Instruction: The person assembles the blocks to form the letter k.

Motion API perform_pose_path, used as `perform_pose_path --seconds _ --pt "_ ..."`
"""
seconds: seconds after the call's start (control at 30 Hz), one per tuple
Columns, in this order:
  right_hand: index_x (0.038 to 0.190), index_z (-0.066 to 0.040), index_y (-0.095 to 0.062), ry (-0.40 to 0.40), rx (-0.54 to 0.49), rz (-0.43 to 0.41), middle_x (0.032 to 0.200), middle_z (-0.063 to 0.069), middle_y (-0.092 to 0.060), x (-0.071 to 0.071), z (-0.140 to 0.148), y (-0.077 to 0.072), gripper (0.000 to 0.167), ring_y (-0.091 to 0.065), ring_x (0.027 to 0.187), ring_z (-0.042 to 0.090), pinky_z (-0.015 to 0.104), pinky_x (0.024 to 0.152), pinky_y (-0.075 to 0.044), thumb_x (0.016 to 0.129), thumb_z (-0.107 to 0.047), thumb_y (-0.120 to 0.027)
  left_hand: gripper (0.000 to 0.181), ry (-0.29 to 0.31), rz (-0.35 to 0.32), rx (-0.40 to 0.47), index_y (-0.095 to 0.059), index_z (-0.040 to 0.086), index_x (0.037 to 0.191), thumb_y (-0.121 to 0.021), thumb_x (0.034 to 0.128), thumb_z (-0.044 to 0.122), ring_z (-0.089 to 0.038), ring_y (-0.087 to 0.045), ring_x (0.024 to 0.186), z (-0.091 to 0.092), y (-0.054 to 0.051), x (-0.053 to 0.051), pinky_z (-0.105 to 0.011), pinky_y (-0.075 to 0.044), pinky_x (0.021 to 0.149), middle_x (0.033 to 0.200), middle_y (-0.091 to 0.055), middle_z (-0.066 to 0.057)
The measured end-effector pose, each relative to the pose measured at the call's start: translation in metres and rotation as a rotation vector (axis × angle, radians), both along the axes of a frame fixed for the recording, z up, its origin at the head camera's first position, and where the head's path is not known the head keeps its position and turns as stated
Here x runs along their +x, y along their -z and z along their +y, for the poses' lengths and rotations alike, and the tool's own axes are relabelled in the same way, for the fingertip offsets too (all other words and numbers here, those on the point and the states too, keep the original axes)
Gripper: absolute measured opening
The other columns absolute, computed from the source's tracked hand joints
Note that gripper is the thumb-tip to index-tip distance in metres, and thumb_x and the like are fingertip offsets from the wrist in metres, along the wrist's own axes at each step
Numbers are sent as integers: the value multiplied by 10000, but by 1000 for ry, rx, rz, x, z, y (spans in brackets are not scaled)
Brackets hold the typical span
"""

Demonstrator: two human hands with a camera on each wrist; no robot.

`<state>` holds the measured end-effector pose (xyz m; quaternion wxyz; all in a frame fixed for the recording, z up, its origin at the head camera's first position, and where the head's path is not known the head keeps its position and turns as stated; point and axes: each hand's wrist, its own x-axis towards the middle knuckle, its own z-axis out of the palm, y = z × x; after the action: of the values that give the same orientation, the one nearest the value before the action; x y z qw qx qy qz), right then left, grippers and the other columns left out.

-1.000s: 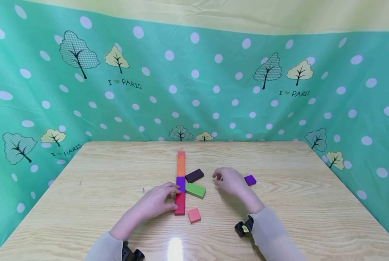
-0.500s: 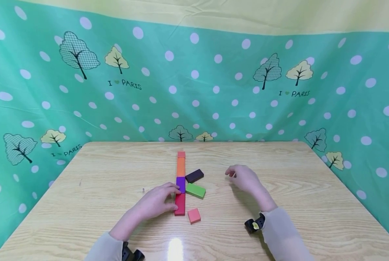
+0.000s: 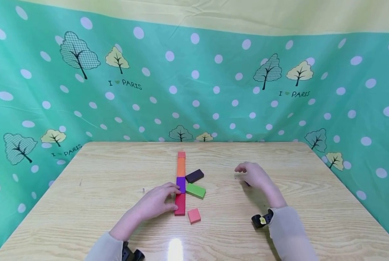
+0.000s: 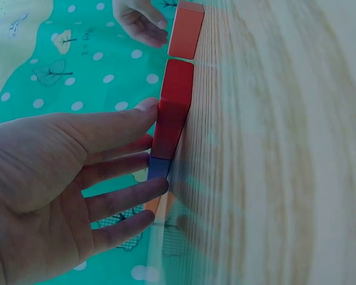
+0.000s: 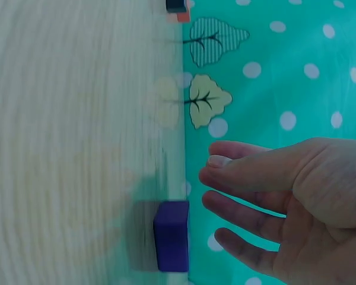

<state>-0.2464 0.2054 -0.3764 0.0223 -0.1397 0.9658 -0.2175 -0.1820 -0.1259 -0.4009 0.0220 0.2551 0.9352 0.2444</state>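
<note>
A straight row of blocks runs away from me: a red block [image 3: 180, 206], a purple block [image 3: 180, 182], an orange block [image 3: 180, 167] and a small coral block [image 3: 181, 154] at the far end. My left hand [image 3: 158, 200] rests against the left side of the red and purple blocks, fingers extended. My right hand [image 3: 255, 177] hovers over a loose purple block [image 5: 173, 237], mostly hidden beneath it in the head view. In the right wrist view, its fingers are relaxed and hold nothing, a gap apart from that block.
Right of the row lie a dark block [image 3: 195, 175] and a green block [image 3: 195, 191], both slanted. A coral cube [image 3: 194, 216] sits nearer to me. The wooden table [image 3: 100, 174] ends at a green dotted cloth [image 3: 194, 98].
My right hand has moved to the right, from beside the dark block to above the loose purple block, which it now largely covers. My left hand and the row have not moved.
</note>
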Motion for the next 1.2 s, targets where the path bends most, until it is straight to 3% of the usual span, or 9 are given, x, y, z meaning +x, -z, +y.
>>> perform_pose_path --seconds 0.2,0.47,0.93,1.2 --pt "1069 -31 -634 -18 17 2 1050 151 -621 -2 11 1 284 -545 1010 341 474 863 -452 786 -11 -629 409 5 9 -13 -626 95 1113 -730 753 258 -165 -572 969 0 1 0 -364 -484 861 1181 -582 -17" --pt "1097 -11 -614 -20 5 -56 1103 188 -600 -3 24 1 318 -521 1062 381 496 892 -434 787 -58 -670 403 6 5 -12 -624 97 1116 -726 758 253 -160 -569 954 0 1 -1 -364 -485 853 1193 -573 -18" --pt "1074 17 -610 24 -24 -135 999 177 -622 -3 38 4 350 -574 935 314 427 801 -490 734 -8 -688 391 8 6 -9 -624 84 1110 -724 761 230 -180 -571 970 0 1 0 -376 -481 866 1189 -573 -27" --pt "1016 -12 -643 58 -40 -160 977 138 -629 -2 37 5 263 -580 895 262 375 744 -502 755 7 -673 386 3 1 -9 -626 86 1104 -727 758 224 -166 -570 938 0 -1 0 -365 -487 840 1170 -579 -20"
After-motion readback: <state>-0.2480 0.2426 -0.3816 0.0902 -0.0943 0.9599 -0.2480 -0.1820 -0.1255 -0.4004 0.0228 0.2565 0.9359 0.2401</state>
